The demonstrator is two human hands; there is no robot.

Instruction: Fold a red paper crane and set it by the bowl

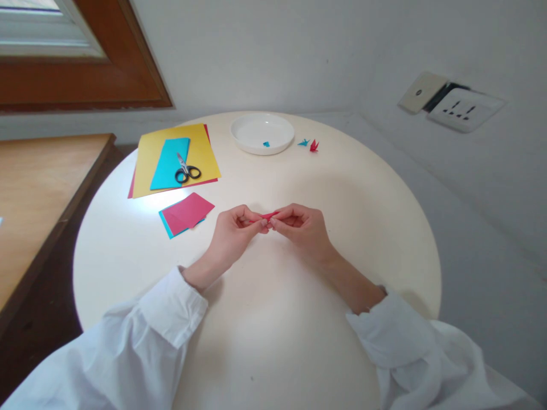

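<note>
A small piece of folded red paper [269, 216] is pinched between the fingertips of both hands over the middle of the round table. My left hand [236, 230] grips its left side, thumb and fingers closed. On its right side, my right hand [302, 228] is closed in the same way. Fingers cover most of the paper, so its full shape is hidden. Left of my left hand lie pink paper pieces [188, 213] over a blue sheet [166, 226]. Beyond the hands, a blue paper crane [303, 142] and a red paper crane [314, 146] stand side by side.
A white plate [256, 128] with a blue paper scrap [266, 144] in it sits at the far edge of the white table [359, 228]. Scissors [186, 171] rest on folded blue paper [164, 165], atop yellow sheets [205, 148]. Walls and a socket [464, 109] border the right.
</note>
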